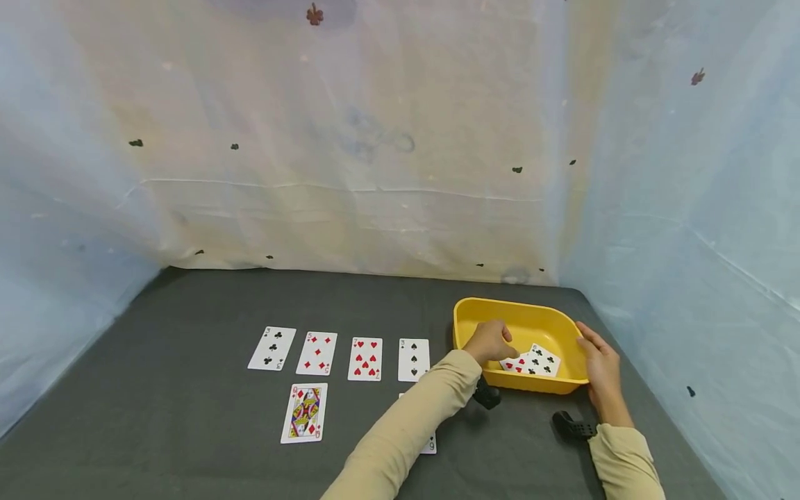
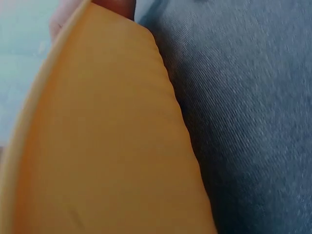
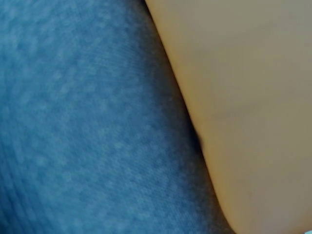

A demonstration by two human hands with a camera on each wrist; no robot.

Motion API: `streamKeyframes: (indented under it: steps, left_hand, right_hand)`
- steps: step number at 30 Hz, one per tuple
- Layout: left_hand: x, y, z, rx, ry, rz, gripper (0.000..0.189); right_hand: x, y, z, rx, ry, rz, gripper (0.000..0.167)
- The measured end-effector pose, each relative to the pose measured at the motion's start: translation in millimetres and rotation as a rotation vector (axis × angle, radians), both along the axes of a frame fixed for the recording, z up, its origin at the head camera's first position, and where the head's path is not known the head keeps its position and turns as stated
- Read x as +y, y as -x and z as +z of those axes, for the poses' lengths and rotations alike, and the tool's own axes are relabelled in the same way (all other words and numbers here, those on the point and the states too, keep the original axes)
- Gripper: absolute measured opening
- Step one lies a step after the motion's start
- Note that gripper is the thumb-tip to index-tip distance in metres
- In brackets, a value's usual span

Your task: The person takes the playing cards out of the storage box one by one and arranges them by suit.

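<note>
A yellow plastic tray (image 1: 525,316) stands at the right of the dark cloth. My left hand (image 1: 490,342) reaches over its near left side, fingers bent down close to a red heart card (image 1: 509,364). Whether the fingertips pinch that card is hidden. Next to it inside the tray lies a club card (image 1: 542,361), face up. At the tray's right end my right hand (image 1: 603,368) grips the rim. Both wrist views are filled mostly by the tray wall (image 2: 117,126), close up and blurred.
Face up in a row lie a three of clubs (image 1: 271,348), five of diamonds (image 1: 317,353), seven of hearts (image 1: 365,359) and three of spades (image 1: 414,360). Nearer are a queen of diamonds (image 1: 304,413) and a card (image 1: 430,444) mostly behind my left sleeve. Hanging sheets enclose the table.
</note>
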State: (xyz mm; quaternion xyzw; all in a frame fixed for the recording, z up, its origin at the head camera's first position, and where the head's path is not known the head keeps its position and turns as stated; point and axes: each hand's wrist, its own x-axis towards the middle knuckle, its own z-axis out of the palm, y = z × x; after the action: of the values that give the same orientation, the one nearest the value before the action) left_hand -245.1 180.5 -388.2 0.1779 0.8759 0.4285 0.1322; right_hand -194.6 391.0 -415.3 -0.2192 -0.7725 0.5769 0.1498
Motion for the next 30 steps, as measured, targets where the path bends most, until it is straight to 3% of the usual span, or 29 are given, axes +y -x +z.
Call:
streamKeyframes:
  steps: [6,12,22,30]
  left_hand:
    - [4.8,5.3,-5.5,-0.029,0.059,0.019,0.026]
    - [12.4,8.0,-13.9,-0.038,0.076,-0.025,0.027]
    - [18.8,12.5,-18.5,0.041,0.244,-0.052,0.040]
    - [18.7,15.1,-22.3,0.130,0.300,-0.059,0.029]
  right_hand:
    - [1,-0.3,-0.6,0.012,0.000,-0.007,0.048]
    - [0,0.3,-2.6,0.022,0.017,-0.017,0.047]
    - [1,1.0,-0.4,-0.003,0.015,-0.017,0.047]
    - [1,0.5,0.4,0.006,0.027,-0.009,0.047]
